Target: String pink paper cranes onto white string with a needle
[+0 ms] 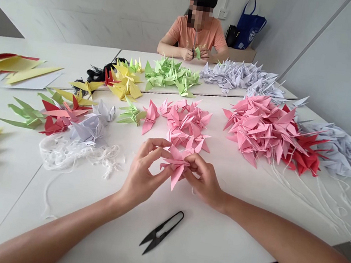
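Pink folded paper, an origami crane [174,164], is pinched between both hands over the white table [212,241], its pointed wings and tail sticking out past the fingers. It should weigh almost nothing. The thin wings look easy to bend or crush, with stiffness only along the creases, so the thicker folded body at the centre seems the safest place to hold.

The left hand [143,175] grasps the crane from one side, its fingertips [160,146] curled onto the paper. The right hand [203,181] pinches from the other side, its fingers [194,162] bent over the folds. Neither hand is released.

Just beyond the crane lies a heap of pink cranes [185,126]. Nearer the person, black thread snips [161,232] rest on the table. Left of the crane sits a tangle of white string [74,156]; to its right, farther off, are a larger pile of pink cranes [260,130], red cranes [305,160] and pale lavender cranes [336,149]. Far beyond the crane, green cranes [170,74] and yellow cranes [125,82] lie in heaps, and a co-worker in an orange T-shirt [197,34] sits holding a small green crane [198,53].
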`<state>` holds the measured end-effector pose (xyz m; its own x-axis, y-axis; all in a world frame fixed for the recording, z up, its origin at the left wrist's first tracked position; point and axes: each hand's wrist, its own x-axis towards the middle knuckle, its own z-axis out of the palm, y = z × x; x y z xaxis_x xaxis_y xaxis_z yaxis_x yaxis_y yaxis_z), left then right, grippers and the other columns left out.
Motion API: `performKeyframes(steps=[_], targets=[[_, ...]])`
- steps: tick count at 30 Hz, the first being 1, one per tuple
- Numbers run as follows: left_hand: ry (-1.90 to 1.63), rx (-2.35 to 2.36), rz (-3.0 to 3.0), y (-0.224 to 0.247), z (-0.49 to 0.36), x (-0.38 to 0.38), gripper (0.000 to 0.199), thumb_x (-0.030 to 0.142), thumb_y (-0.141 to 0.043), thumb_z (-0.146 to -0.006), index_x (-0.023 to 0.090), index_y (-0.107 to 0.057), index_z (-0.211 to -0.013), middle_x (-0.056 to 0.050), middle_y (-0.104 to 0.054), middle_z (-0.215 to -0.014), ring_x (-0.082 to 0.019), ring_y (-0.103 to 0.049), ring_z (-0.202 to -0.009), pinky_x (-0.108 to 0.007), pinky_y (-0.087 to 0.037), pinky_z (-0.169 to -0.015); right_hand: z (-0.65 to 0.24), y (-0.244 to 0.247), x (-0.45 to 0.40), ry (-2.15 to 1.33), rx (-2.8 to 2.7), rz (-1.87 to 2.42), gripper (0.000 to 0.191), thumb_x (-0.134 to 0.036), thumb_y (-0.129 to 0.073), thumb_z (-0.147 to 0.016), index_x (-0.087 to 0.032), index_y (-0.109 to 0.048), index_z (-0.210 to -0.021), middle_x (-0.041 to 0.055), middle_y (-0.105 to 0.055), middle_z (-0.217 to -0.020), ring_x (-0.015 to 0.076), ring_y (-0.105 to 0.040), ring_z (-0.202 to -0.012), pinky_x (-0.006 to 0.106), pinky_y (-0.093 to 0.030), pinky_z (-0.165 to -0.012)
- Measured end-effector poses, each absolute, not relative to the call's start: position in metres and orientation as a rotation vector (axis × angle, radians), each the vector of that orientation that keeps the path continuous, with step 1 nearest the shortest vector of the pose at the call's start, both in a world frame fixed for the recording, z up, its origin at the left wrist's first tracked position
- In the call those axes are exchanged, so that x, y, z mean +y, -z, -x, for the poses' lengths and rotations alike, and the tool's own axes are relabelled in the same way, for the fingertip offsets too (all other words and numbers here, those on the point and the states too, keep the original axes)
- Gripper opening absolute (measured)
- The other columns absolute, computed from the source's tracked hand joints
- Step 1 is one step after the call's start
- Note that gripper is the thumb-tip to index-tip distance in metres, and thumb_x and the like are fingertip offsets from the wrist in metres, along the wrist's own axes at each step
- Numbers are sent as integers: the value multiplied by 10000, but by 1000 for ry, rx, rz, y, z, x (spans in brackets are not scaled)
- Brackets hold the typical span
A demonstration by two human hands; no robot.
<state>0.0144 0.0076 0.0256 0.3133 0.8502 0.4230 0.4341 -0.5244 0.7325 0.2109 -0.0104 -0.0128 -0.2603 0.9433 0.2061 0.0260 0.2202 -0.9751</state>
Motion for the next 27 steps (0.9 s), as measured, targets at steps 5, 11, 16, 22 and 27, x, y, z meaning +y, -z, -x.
performKeyframes(steps=[5, 11, 16, 22, 27], targets=[[-1180, 1150, -2064, -34, -12, 8, 103, 175, -639, -909, 207, -620, -813, -60, -604, -1096, -202, -603, -1048, -343, -475, -926, -211, 15, -13, -1079, -1589, 975, 153, -347, -553, -1023, -222, -516, -944, 10, -657, -775, 157, -687, -728, 199, -416, -498], [-1150, 1095, -2178, -57, -4, 11, 78, 160, -610, -927, 217, -619, -875, -46, -598, -1135, -181, -595, -1093, -316, -451, -962, -210, 15, -11, -1023, -1543, 981, 170, -357, -552, -1019, -221, -508, -928, 9, -641, -753, 165, -679, -726, 211, -407, -485], [-1060, 1092, -2295, -55, -11, 5, 177, 130, -642, -860, 221, -555, -985, -60, -632, -1118, -211, -620, -1062, -337, -480, -902, -209, 16, -11, -1024, -1547, 939, 182, -376, -536, -1023, -223, -504, -930, 9, -664, -788, 157, -674, -736, 250, -494, -588], [-1167, 1035, -2412, -54, -15, -4, 220, 130, -661, -877, 241, -518, -1003, -4, -669, -930, -178, -639, -881, -321, -481, -829, -208, 19, -14, -987, -1593, 903, 172, -376, -556, -992, -237, -501, -908, -7, -647, -781, 141, -622, -669, 257, -474, -595], [-1177, 898, -2586, -56, -14, -8, 151, 112, -628, -904, 233, -547, -948, 5, -668, -822, -178, -594, -824, -345, -467, -850, -209, 21, -18, -1048, -1607, 865, 129, -342, -541, -1001, -246, -502, -924, 7, -669, -797, 161, -638, -712, 286, -491, -652]])
